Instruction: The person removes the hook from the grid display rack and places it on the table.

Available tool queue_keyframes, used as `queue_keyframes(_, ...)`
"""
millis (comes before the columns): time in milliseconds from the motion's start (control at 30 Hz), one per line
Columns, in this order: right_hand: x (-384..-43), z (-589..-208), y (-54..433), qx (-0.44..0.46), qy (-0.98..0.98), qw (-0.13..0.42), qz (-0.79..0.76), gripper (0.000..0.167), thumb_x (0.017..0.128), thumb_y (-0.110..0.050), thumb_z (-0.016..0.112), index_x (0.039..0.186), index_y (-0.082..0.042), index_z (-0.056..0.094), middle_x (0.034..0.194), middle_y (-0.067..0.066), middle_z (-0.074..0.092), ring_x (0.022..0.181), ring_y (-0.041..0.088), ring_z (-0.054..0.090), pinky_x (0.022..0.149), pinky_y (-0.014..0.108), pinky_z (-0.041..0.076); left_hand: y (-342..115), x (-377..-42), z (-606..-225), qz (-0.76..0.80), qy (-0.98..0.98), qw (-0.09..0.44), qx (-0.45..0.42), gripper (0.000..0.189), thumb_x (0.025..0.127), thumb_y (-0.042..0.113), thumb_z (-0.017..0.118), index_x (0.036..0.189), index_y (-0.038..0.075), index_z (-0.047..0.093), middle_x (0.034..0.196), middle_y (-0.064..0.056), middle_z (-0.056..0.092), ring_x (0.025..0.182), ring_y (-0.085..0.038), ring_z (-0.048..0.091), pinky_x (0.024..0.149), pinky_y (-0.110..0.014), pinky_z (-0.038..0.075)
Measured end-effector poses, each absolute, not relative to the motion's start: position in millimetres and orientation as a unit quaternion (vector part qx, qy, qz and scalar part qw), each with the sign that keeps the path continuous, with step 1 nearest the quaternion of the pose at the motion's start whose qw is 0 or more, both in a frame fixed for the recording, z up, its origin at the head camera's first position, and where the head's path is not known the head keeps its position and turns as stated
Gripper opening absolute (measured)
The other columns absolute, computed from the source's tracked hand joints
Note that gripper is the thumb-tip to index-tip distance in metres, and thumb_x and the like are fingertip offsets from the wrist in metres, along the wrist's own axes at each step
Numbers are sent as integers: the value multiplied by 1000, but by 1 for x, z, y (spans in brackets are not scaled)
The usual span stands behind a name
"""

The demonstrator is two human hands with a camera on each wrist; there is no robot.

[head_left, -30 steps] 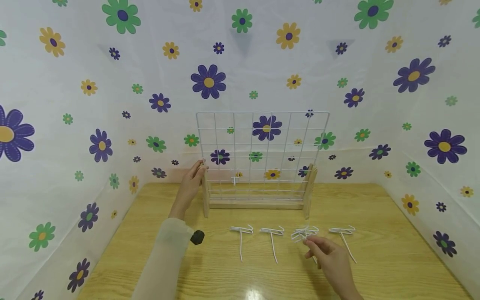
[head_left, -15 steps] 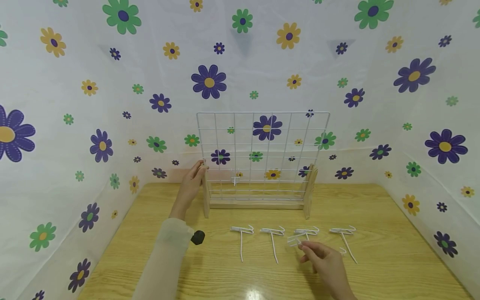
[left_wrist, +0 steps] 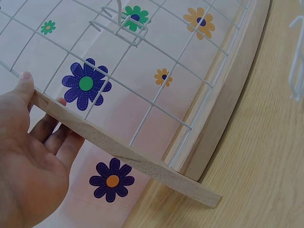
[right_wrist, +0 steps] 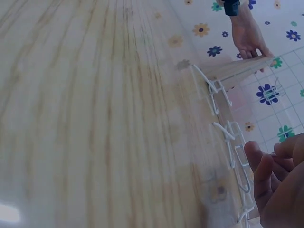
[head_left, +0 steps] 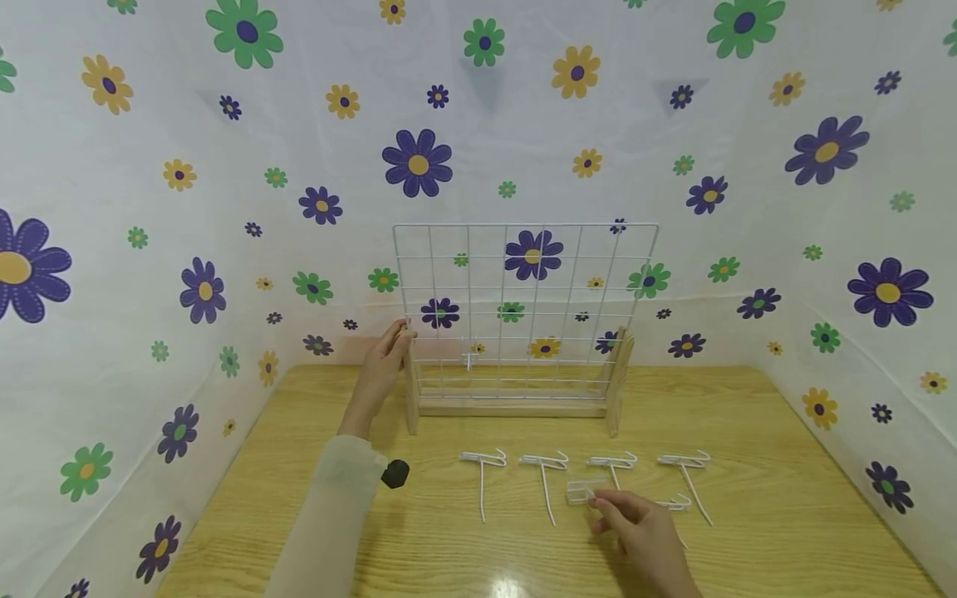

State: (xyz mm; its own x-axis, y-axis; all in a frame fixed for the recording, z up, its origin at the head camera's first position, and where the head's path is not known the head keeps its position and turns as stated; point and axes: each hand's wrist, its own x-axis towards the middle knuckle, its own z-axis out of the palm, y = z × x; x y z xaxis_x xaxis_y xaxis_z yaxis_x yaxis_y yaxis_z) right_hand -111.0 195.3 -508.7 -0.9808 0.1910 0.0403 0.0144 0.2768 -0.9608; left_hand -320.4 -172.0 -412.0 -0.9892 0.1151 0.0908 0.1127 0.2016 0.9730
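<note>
My left hand (head_left: 380, 361) grips the top of the left wooden upright (left_wrist: 118, 149) of a stand that holds a white wire grid panel (head_left: 523, 286). In the left wrist view the thumb is on the near side, fingers behind the wood. My right hand (head_left: 643, 527) pinches a white wire hook (head_left: 583, 492), partly hidden by the fingers; wire ends also show right of the hand. Beyond it lie several similar hooks: the leftmost hook (head_left: 482, 458), another hook (head_left: 544, 461), a third hook (head_left: 613, 461) partly covered by my hand, and the rightmost hook (head_left: 684, 459).
One small white hook (head_left: 468, 359) hangs on the lower left of the grid. The stand's wooden crossbar (head_left: 512, 409) lies low over the wooden table (head_left: 449, 556). A flower-printed sheet (head_left: 493, 149) encloses the back and sides.
My right hand has moved slightly left and toward me with the hook, which has come away from the third hook and turned. The left hand keeps its grip on the upright.
</note>
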Motion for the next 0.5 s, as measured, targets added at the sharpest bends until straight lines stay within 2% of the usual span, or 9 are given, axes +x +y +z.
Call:
queue_keyframes(233,-111,-510,194,-56,-798,68,596,19,96,-1,70,113,8,74,95,12,78,52,14,60,40,17,41,-171,-312,-404,625,776,-3,80,54,114,28,39,164,10,29,161,-17,40,149,-39,35,118,-49,38)
queue_keyframes(500,-110,-509,193,-59,-808,58,584,19,96,-2,71,112,9,74,96,13,78,52,16,63,39,17,40,-176,-336,-433,636,768,-10,80,57,113,40,41,165,19,29,162,-11,41,150,-35,35,120,-49,37)
